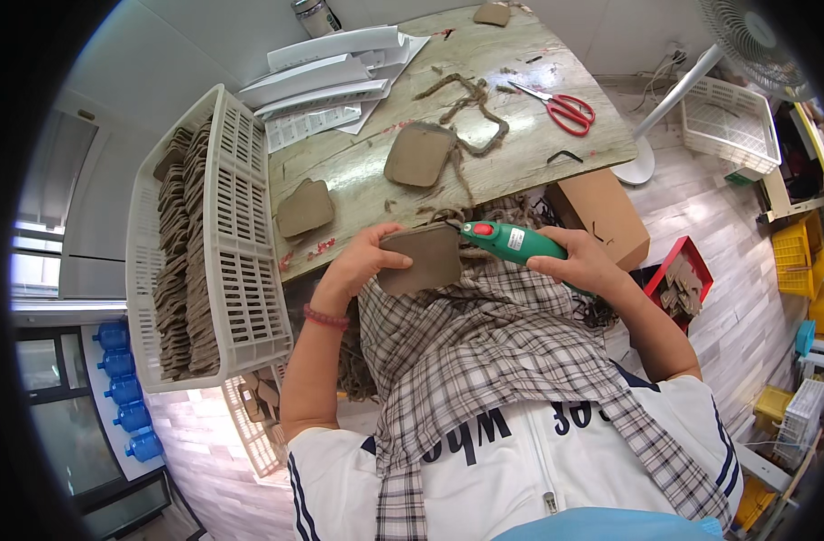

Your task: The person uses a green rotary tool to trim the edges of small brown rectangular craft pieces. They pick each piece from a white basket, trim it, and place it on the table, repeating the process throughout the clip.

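Note:
My left hand (pixel 362 264) grips a flat brown rounded-square pad (pixel 419 261) by its left edge, thumb on top. In my right hand (pixel 581 263) is a green handheld power tool (pixel 513 240) with a red switch. Its tip meets the pad's upper right corner, where brown fuzzy strips (pixel 473 248) hang; the exact contact is too small to make out. On the table just beyond lie a similar pad (pixel 419 155) and a smaller, irregular brown piece (pixel 305 208). A long brown strip (pixel 495 135) curls beside the pad.
Red-handled scissors (pixel 567 110) lie on the worn table (pixel 358 171). At left, a white plastic crate (pixel 250 198) holds stacked brown pads (pixel 182 261). Papers (pixel 326 86) lie behind it. A cardboard box (pixel 601 216), a red bin (pixel 681 281) and a fan (pixel 755 41) stand at right.

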{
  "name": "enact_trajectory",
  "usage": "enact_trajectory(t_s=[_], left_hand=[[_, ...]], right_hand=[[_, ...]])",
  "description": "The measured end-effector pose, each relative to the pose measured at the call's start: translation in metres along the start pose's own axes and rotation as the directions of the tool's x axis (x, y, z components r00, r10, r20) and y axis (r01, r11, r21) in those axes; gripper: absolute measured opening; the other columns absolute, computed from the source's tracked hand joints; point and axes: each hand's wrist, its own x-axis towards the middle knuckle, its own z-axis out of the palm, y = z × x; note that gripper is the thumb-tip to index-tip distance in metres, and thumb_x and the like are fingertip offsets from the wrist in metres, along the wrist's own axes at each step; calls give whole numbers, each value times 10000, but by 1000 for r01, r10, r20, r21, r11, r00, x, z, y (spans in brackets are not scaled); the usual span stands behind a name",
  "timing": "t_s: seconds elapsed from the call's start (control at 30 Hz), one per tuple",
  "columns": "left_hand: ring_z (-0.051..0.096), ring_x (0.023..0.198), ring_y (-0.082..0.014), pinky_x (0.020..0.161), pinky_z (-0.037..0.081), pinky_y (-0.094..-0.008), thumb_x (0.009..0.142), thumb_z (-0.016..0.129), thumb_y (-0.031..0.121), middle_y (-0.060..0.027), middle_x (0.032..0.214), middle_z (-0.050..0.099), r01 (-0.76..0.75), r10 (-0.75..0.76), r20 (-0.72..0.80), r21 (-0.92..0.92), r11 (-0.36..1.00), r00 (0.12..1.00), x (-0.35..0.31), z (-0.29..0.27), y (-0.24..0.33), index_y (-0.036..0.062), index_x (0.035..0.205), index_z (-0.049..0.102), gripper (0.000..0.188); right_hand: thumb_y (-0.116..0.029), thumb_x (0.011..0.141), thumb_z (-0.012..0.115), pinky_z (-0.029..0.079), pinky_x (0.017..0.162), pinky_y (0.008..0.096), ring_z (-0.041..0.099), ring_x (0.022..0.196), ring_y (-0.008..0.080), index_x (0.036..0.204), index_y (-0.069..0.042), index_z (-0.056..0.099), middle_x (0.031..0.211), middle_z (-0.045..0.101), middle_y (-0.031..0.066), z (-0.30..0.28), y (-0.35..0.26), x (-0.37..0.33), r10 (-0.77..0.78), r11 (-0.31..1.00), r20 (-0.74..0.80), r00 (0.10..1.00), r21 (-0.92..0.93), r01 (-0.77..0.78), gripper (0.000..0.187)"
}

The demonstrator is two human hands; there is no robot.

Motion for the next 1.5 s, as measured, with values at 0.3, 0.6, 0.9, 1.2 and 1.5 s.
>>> enact_trajectory(t_s=[0.3, 0.6, 0.9, 1.2, 1.5], left_hand=[[676, 815, -145, 750, 545, -265, 830, 685, 39, -87, 949, 707, -245, 183, -241, -263, 933, 953, -4, 5, -24, -16, 1028, 666, 207], [670, 785, -127, 729, 542, -257, 821, 691, 31, -73, 920, 707, -182, 152, -152, -203, 962, 977, -1, 15, -21, -19, 1010, 665, 198], [654, 761, -111, 723, 533, -247, 802, 698, 7, -53, 873, 704, -107, 105, -16, -142, 984, 994, -3, 18, -14, -22, 963, 679, 164], [641, 741, -104, 732, 521, -244, 792, 689, -11, -31, 871, 695, -92, 89, -25, -154, 984, 996, -5, 8, -19, -2, 967, 676, 175], [627, 908, -201, 790, 508, -334, 798, 712, 69, -107, 1009, 671, -277, 309, -661, 156, 948, 684, 1, -138, -35, 7, 1082, 627, 302]], right_hand=[[-345, 806, 740, 498, 689, 315, 622, 731, 169, 1091, 2, 636, 817, 657, 116, 8, 15, 5, -105, 985, 5, 994, -137, 105, 460], [-284, 806, 744, 501, 727, 312, 631, 781, 180, 1133, 17, 613, 864, 658, 135, 15, 9, 11, -158, 953, 42, 987, -254, 163, 463], [-387, 792, 740, 515, 694, 340, 662, 749, 245, 1113, -19, 633, 852, 674, 155, 25, 0, 23, -214, 950, 39, 976, -225, 217, 501], [-386, 807, 736, 510, 698, 330, 649, 744, 204, 1113, -8, 630, 842, 673, 134, 41, -10, 49, -170, 982, 63, 983, -77, 175, 498], [-292, 849, 694, 449, 537, 236, 545, 574, 68, 1049, -15, 638, 732, 619, 29, 16, 32, 33, -13, 997, -171, 985, 70, 25, 346]])
